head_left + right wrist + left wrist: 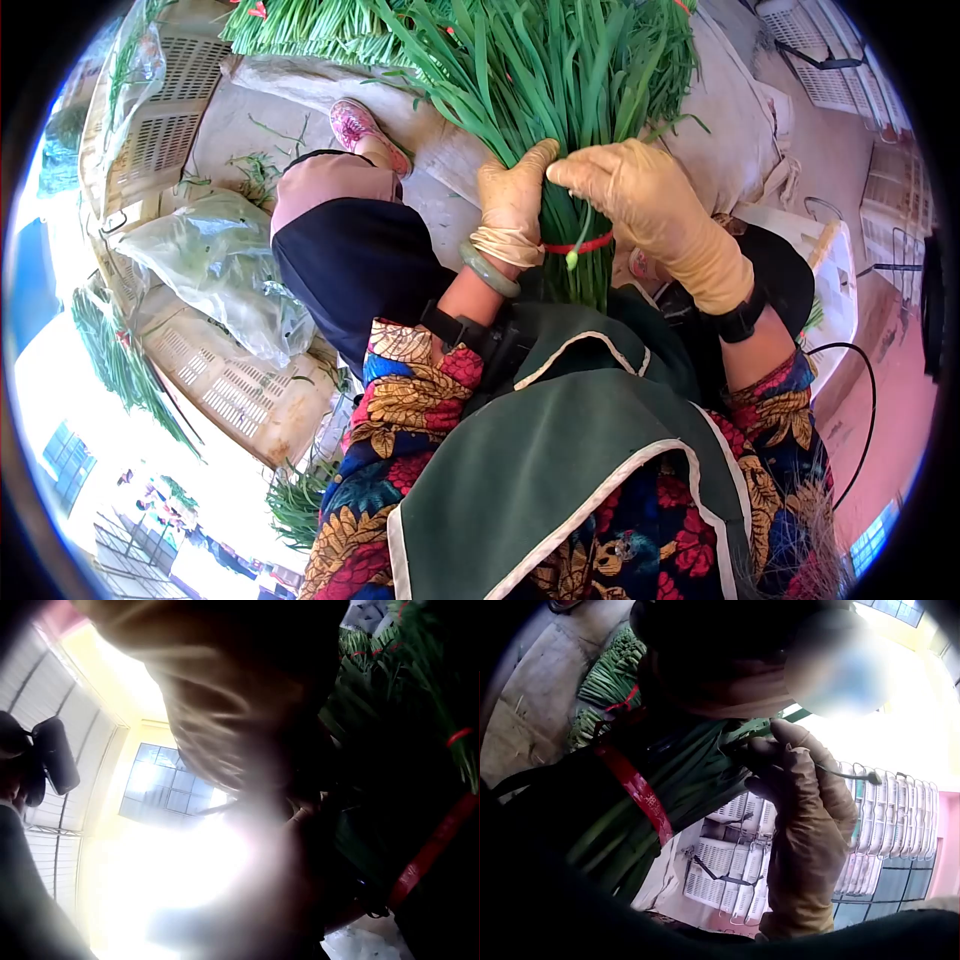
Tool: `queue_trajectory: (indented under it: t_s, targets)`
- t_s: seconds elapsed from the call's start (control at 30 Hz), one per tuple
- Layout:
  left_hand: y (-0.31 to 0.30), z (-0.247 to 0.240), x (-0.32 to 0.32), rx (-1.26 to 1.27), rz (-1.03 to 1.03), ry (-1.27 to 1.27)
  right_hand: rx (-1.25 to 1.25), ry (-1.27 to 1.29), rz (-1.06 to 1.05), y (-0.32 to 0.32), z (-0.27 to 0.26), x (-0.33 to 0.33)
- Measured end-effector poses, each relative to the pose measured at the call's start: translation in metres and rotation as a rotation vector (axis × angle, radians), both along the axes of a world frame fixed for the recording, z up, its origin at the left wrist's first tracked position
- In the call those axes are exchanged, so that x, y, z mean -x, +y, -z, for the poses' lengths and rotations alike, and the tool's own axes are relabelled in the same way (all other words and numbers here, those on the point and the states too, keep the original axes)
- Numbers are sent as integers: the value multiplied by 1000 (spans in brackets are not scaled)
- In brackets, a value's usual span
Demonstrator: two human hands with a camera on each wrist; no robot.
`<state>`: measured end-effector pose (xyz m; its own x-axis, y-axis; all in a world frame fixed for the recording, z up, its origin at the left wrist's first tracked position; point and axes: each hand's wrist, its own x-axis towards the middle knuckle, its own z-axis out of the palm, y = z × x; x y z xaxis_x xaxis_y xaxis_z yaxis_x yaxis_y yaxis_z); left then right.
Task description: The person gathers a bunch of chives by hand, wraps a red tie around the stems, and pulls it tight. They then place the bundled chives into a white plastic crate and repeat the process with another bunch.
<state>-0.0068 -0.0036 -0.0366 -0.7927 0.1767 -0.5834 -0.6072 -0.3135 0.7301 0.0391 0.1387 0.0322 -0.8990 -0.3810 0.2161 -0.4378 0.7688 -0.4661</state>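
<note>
A bunch of garlic chives (560,80) stands in front of the person, its long flat leaves fanning away. A red band (578,245) wraps its stems; the band (639,796) also shows in the left wrist view. The gloved left hand (512,200) grips the bunch from its left side, thumb across the leaves. Opposite it, the gloved right hand (650,205) has curled fingers at the leaves just above the band. In the left wrist view, this right hand (806,817) pinches greenery, and a thin budded stalk (875,778) pokes out past its fingers. Glove (217,697) fills much of the dark right wrist view.
More banded chives (310,30) lie at the far side. White plastic crates (225,380) stand on the left, one under a clear plastic bag (225,265). Another chive bunch (125,360) rests by them. Crates (825,50) also stand at the far right. A black cable (870,400) loops on the right.
</note>
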Motion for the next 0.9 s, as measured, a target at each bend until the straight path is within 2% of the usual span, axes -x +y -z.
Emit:
queue_trajectory:
  t_s: [0.07,0.17,0.23,0.3,0.4,0.5,0.6,0.7,0.9]
  targets:
    - [-1,-1,0,-37,-2,16,55,-70,-25,-1,-6,-2]
    - [-4,-6,0,-112,41,-37,184,-91,49,1,-10,-4]
    - [-4,-12,0,-116,80,-60,459,-120,164,2,8,-6]
    - [-5,-13,-2,-137,118,-72,565,-184,235,5,12,-7]
    - [-5,-14,-4,-214,167,-91,473,-313,236,15,0,-6]
    - [-7,-17,-4,-145,197,-63,401,-328,271,10,6,-7]
    - [-10,-10,-2,-176,251,-97,221,-319,140,14,8,-6]
    - [-7,-10,-4,-204,198,-68,212,-330,168,13,11,-7]
    - [-9,6,-5,-183,250,3,7,-283,203,4,3,-9]
